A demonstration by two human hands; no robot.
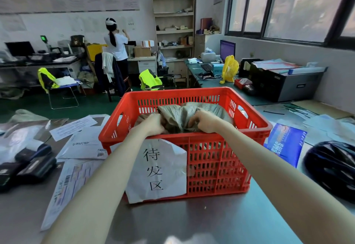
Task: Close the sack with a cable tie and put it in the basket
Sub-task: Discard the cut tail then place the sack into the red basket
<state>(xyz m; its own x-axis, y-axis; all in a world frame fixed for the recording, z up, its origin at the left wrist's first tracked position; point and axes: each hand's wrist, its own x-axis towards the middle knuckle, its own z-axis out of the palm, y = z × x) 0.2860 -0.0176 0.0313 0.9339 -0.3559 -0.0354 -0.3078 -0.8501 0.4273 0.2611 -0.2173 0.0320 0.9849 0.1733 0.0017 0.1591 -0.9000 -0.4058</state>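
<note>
Left side of the counter (pixel 192 224): loose papers (pixel 82 145) and a dark handheld device (pixel 28 165), none in play.

Left hand (pixel 153 123) is inside the red basket (pixel 226 166), fingers clenched into the sack (pixel 184 116) fabric on its left side. Forearm crosses the near rim just above the paper sign (pixel 159 170) taped to the basket front.

Sack is grey-brown woven material, bunched and crumpled, sitting inside the basket; its top sits just above rim level. More of the fabric shows through the basket's side slots lower down, so it seems to reach well down.

Right hand (pixel 205 121) is also in the basket, gripping the sack's right side, knuckles up. Both hands grasp the sack; neither is released.

Cable tie on the sack: can't tell. The neck is hidden under the hands and folds. Loose black ties (pixel 273 112) lie on the counter well to the right, behind the basket. A dark helmet (pixel 334 168) sits at far right.

Status, as a judgement: placing step looks nearly done, with the sack in the basket and only settling and letting go left. Closing step is unverified from this view; if the neck isn't tied, that part is still open.
</note>
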